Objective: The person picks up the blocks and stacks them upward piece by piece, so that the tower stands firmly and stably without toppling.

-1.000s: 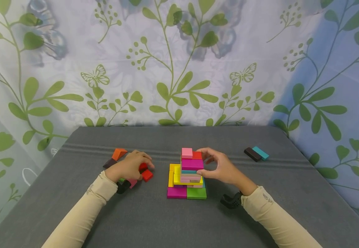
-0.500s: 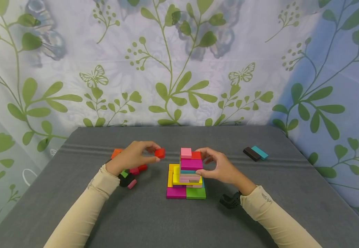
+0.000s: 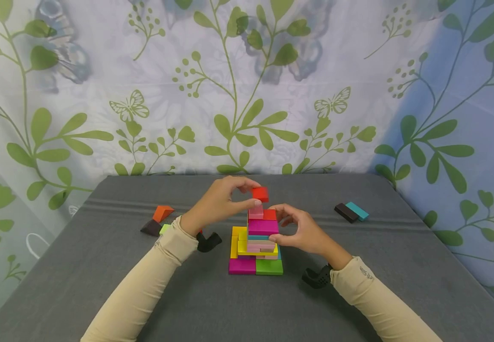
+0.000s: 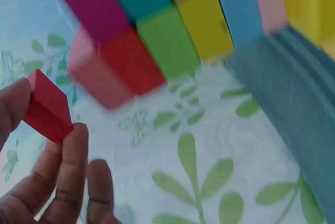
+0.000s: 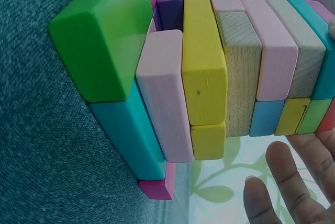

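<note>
A stack of coloured wooden blocks [image 3: 256, 244] stands mid-table, with magenta and green blocks at its base and pink [image 3: 256, 212] and red blocks on top. My left hand [image 3: 221, 202] pinches a small red block [image 3: 260, 194] just above the stack's top; the left wrist view shows the red block [image 4: 48, 108] between thumb and fingers. My right hand [image 3: 302, 230] rests against the stack's right side, fingers curved at the magenta block [image 3: 264, 226]. The right wrist view shows the stack's side [image 5: 220, 77] close up, with my fingertips [image 5: 282, 182] beside it.
Loose blocks lie at the left: an orange wedge [image 3: 163, 212], a dark block [image 3: 150, 228] and a green piece [image 3: 163, 228]. A black block [image 3: 347, 212] and a teal block [image 3: 357, 211] lie at the right. A leaf-patterned cloth hangs behind the grey table [image 3: 212, 299].
My left hand picked a red block from the left pile, lifted it and carried it right to just above the stack. My right hand stayed on the stack.
</note>
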Motion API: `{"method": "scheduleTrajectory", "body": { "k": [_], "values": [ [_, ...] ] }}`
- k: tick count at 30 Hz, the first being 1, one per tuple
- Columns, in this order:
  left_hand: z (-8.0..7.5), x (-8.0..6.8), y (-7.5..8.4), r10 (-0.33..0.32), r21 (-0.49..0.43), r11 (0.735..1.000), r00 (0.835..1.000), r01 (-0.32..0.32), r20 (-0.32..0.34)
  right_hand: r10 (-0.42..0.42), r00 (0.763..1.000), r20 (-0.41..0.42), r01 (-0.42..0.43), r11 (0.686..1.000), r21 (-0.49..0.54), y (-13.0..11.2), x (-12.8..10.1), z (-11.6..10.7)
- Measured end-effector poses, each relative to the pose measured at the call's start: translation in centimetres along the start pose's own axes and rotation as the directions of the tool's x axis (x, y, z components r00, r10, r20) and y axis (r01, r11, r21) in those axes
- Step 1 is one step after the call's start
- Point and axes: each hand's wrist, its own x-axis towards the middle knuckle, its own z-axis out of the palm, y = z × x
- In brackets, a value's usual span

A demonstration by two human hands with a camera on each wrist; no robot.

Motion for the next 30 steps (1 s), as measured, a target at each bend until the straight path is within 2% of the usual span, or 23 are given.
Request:
{"method": "scheduleTrajectory", "body": {
  "k": [6,10,21,30],
  "values": [
    [2.1,0.7,0.7,0.019,0.011,1.000,0.998,-0.019,0.065,-0.015,1.000,0.004,0.015,1.000,0.006,0.1,0.0,0.0],
    [2.9,0.6,0.7,0.008,0.052,0.999,0.997,-0.012,0.074,-0.023,1.000,0.004,0.023,1.000,0.003,0.1,-0.1,0.0],
    [3.4,0.2,0.4,0.022,0.063,0.998,0.997,-0.026,0.070,-0.006,1.000,0.004,0.006,1.000,0.004,-0.1,0.0,-0.1],
    [3.4,0.1,0.3,-0.007,0.076,0.997,0.997,0.002,0.073,0.007,1.000,0.001,-0.007,1.000,-0.007,-0.3,0.0,-0.1]
  ]
}}
